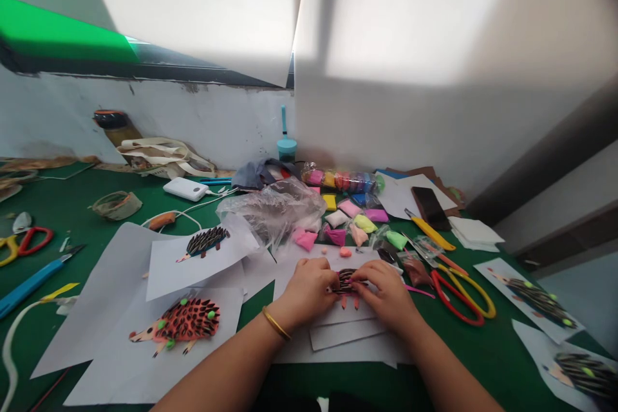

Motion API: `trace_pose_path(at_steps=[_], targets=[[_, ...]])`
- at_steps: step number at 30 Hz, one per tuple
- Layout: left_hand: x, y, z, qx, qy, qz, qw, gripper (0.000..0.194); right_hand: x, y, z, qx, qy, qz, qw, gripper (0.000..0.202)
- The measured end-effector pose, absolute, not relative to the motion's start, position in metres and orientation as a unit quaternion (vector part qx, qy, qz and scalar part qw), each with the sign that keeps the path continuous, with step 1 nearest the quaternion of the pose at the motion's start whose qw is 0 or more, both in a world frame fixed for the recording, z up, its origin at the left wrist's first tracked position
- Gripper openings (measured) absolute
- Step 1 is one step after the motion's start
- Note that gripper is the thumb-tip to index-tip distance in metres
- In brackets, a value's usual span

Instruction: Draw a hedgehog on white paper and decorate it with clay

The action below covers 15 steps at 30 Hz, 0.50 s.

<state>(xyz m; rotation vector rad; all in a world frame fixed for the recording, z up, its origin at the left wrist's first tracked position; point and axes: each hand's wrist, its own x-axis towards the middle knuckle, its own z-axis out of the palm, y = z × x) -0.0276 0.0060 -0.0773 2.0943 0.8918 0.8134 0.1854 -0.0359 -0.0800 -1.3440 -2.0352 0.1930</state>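
A small hedgehog figure (346, 282) with dark spines and pink feet lies on white paper (342, 333) in front of me. My left hand (311, 286) is at its left side, fingers curled and pressed against its edge. At its right side my right hand (379, 286) has thumb and fingers pinched together over the spines; any small piece between them is hidden. Just beyond the figure sit bits of coral clay (345, 252).
Packets of coloured clay (365, 224) and a clear plastic bag (275, 209) lie behind my hands. Red and yellow scissors (463, 296) and a yellow cutter (430, 232) are on the right. A finished coral hedgehog (186, 320) rests at left.
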Motion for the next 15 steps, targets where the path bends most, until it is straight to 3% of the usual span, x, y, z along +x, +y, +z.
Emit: trace_pose_path(at_steps=[15], targets=[[-0.029,0.01,-0.074,0.809,0.382,0.32,0.313,0.007,0.174,-0.037,-0.085,-0.536,-0.773,0.06,0.336,0.013]])
